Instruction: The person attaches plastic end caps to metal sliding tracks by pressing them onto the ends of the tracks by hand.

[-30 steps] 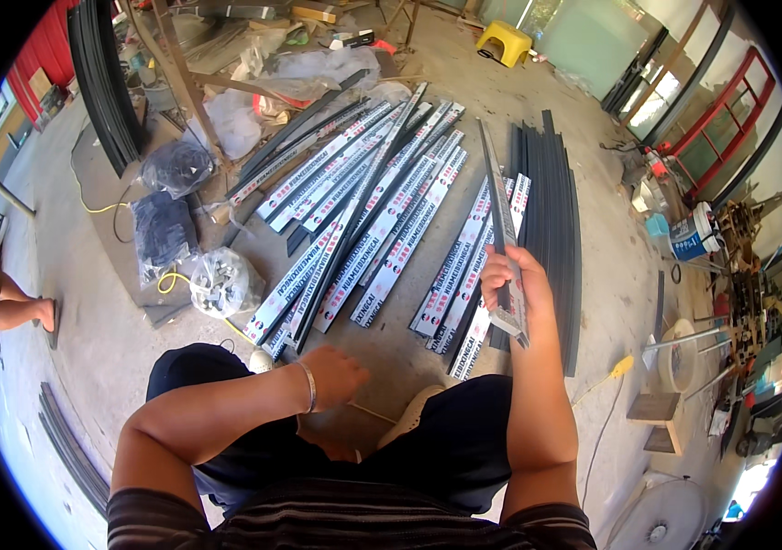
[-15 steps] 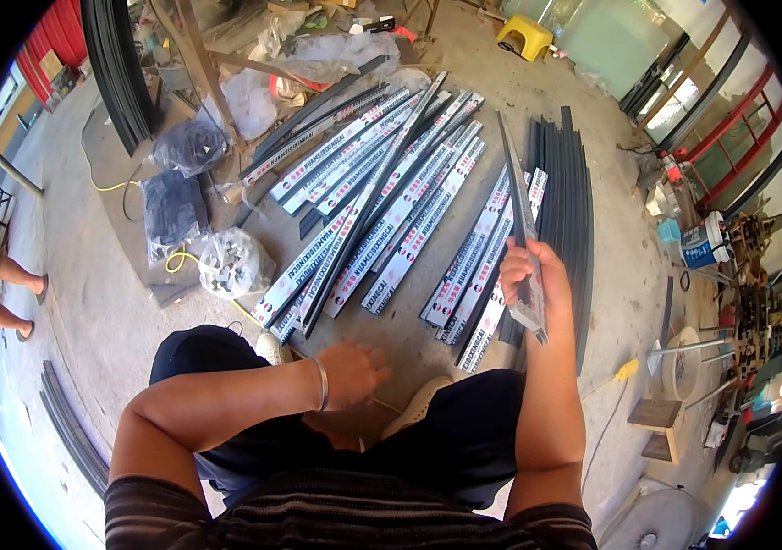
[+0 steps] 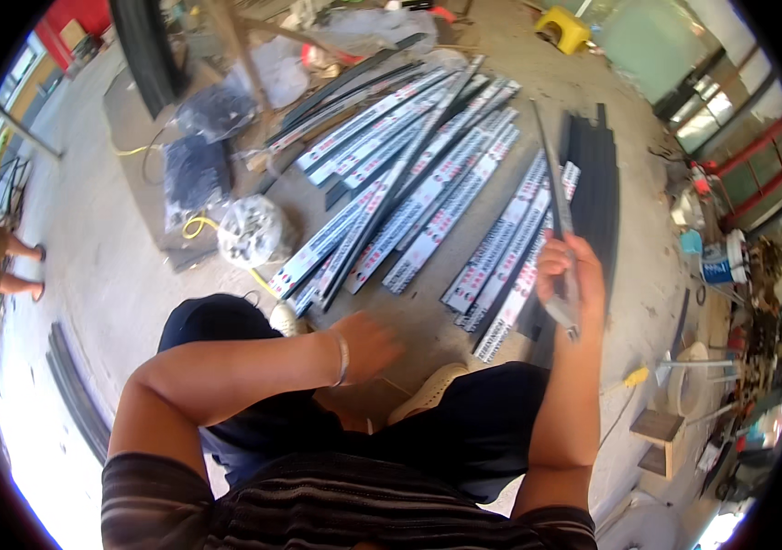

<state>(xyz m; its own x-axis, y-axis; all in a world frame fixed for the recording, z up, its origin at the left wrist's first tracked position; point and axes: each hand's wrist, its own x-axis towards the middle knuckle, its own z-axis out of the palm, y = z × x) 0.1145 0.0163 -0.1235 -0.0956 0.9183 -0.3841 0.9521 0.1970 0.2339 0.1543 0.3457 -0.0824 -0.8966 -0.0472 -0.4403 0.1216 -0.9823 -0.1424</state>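
Observation:
My right hand [image 3: 574,270] is closed around a long, thin grey metal profile [image 3: 557,188]. The profile points away from me, its near end just below my fist, above the strips on the floor. My left hand [image 3: 368,346] hangs over the gap between my knees, back of the hand up and blurred; its fingers cannot be made out. Ahead lie several dark profiles with white printed film [image 3: 451,220], fanned out and partly crossing. A smaller group of film-covered profiles [image 3: 507,257] lies to their right, beside a bundle of bare dark grey profiles [image 3: 593,170].
A clear bag of small parts [image 3: 253,234] and dark plastic-wrapped packs [image 3: 197,179] sit left of the profiles. A yellow stool [image 3: 563,30] stands far off. At right are a white bucket [image 3: 724,257] and a small wooden stool [image 3: 657,428]. Another person's legs [image 3: 20,261] show at far left.
The view has swung slightly, shifting the floor items rightward in the picture. The right hand still grips the profile, and the left hand stays over the knees.

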